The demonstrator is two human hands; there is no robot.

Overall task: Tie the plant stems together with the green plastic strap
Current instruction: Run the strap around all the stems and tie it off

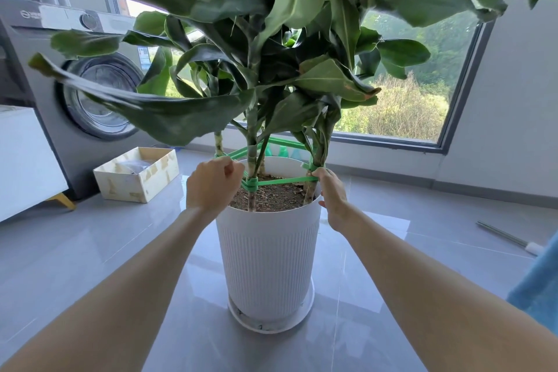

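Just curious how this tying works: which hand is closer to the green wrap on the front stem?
Left. The left hand sits right beside the wrap; the right hand is farther off, pinching the green strap at the right stem.

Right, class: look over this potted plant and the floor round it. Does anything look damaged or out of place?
Two things. One leaf above the right hand has a brown, ragged tip. And a metal rod lies loose on the floor at right. The green strap looks taut and tidy.
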